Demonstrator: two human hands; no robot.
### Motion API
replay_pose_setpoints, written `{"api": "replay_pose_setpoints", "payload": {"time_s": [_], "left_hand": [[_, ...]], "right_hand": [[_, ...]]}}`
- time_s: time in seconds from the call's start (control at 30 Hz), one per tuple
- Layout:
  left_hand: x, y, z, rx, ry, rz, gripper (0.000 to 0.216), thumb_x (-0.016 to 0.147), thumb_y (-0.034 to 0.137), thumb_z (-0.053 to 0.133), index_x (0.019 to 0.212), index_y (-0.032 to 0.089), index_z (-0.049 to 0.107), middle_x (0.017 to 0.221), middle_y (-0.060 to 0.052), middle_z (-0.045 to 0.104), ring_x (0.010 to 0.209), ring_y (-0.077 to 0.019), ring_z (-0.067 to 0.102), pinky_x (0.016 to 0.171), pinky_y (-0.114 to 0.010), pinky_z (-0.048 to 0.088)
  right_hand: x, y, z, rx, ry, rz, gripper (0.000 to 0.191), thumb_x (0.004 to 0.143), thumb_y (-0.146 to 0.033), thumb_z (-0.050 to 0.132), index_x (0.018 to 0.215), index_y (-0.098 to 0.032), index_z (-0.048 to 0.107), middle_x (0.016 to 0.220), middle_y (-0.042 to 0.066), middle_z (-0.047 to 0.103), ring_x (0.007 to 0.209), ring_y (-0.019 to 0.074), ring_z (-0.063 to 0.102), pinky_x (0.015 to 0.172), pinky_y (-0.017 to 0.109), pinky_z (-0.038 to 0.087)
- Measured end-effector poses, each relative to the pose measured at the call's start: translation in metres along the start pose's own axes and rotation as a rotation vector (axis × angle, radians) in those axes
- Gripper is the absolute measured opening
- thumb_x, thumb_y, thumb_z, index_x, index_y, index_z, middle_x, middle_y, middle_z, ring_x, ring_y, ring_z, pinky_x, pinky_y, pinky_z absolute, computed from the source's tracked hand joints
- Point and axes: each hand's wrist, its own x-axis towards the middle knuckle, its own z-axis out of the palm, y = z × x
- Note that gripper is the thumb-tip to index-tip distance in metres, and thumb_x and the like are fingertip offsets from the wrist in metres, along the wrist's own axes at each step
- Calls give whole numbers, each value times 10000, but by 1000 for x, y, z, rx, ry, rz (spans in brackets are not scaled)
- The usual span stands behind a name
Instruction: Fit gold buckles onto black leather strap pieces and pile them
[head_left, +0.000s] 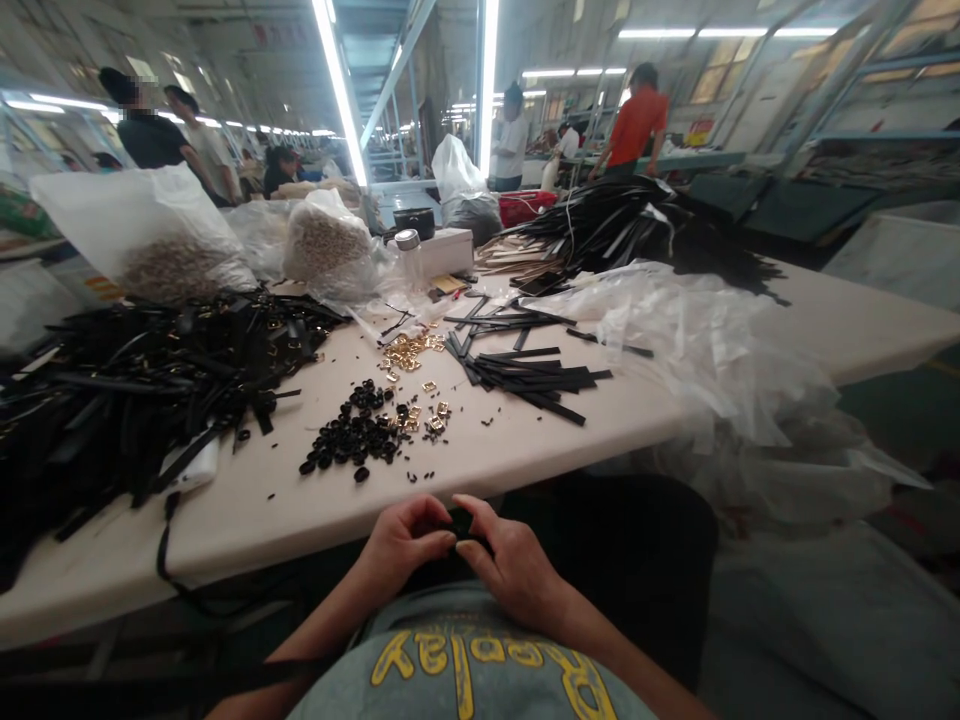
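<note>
My left hand (401, 545) and my right hand (510, 565) meet just below the table's near edge, over my lap. Both are closed in a pinch on a small black piece (459, 522) held between them; I cannot make out its shape. On the table (315, 510) ahead lie a heap of small black rings (356, 437), scattered gold buckles (411, 352) and a bundle of short black straps (532, 375).
A big pile of black straps (127, 400) covers the table's left side. Clear plastic bags (697, 350) spill over the right edge. Filled bags (161, 240), a white box (446, 250) and more straps (622, 225) stand at the back. Other people work further off.
</note>
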Motion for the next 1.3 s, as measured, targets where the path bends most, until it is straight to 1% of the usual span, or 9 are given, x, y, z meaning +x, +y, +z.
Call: {"api": "replay_pose_setpoints", "payload": {"time_s": [0.17, 0.27, 0.4, 0.53, 0.67, 0.87, 1.0, 1.1, 1.3], "left_hand": [[-4, 6, 5, 71, -37, 40, 188, 699, 271, 760, 837, 165, 688, 723, 0, 675, 642, -127, 579, 617, -239, 466], [-7, 9, 0, 80, -71, -3, 175, 764, 269, 686, 905, 167, 694, 732, -9, 691, 644, -131, 609, 628, -247, 488], [-6, 15, -16, 164, -24, 1, 117, 762, 270, 687, 807, 164, 665, 696, -1, 665, 636, -135, 631, 625, -247, 495], [-1, 25, -24, 236, -38, 15, 165, 755, 293, 707, 855, 175, 651, 702, 15, 638, 630, -130, 605, 604, -242, 479], [3, 30, -14, 342, -177, 42, 184, 783, 322, 703, 875, 167, 664, 730, -3, 651, 666, -133, 576, 617, -243, 462], [9, 30, -5, 330, -233, 20, 214, 814, 368, 661, 779, 160, 625, 654, -9, 636, 593, -134, 582, 565, -241, 459], [20, 29, -20, 290, -176, 23, 235, 810, 397, 660, 773, 170, 617, 613, -2, 630, 570, -132, 575, 562, -239, 453], [37, 33, -34, 368, -131, 79, 252, 817, 426, 643, 769, 179, 629, 619, -1, 633, 580, -138, 569, 577, -247, 448], [100, 54, -48, 960, 164, 340, 153, 773, 342, 663, 849, 213, 693, 806, -22, 676, 671, -172, 608, 681, -284, 441]], "right_hand": [[9, -2, 6, 48, -44, -12, 344, 976, -346, 461, 1292, -241, 548, 1098, 48, 720, 968, 205, 685, 817, 268, 472], [10, 0, 6, -16, -57, -28, 251, 977, -312, 460, 1132, -228, 638, 981, 36, 736, 870, 181, 689, 738, 242, 443], [7, 6, 6, -214, -72, -8, 273, 965, -349, 483, 826, -183, 649, 762, 43, 702, 685, 167, 637, 609, 252, 349], [6, 11, 6, -195, -35, -2, 274, 971, -333, 468, 782, -182, 596, 706, 22, 657, 629, 136, 575, 585, 247, 304], [10, 9, 6, -116, 21, -19, 295, 978, -342, 439, 760, -184, 561, 688, 11, 623, 611, 125, 537, 573, 240, 301], [8, 5, -1, 53, -37, 1, 308, 992, -312, 399, 758, -187, 555, 654, -8, 609, 588, 109, 537, 569, 213, 346], [8, 11, -8, -19, -28, 57, 285, 964, -294, 465, 716, -187, 559, 625, -15, 598, 568, 112, 518, 557, 222, 333], [12, 15, -11, -23, 13, 85, 263, 963, -280, 474, 745, -184, 586, 650, -9, 614, 594, 119, 541, 580, 223, 357], [23, 13, -4, 112, 74, 33, 172, 934, -156, 466, 931, -175, 638, 801, 3, 662, 662, 109, 604, 651, 206, 433]]}}
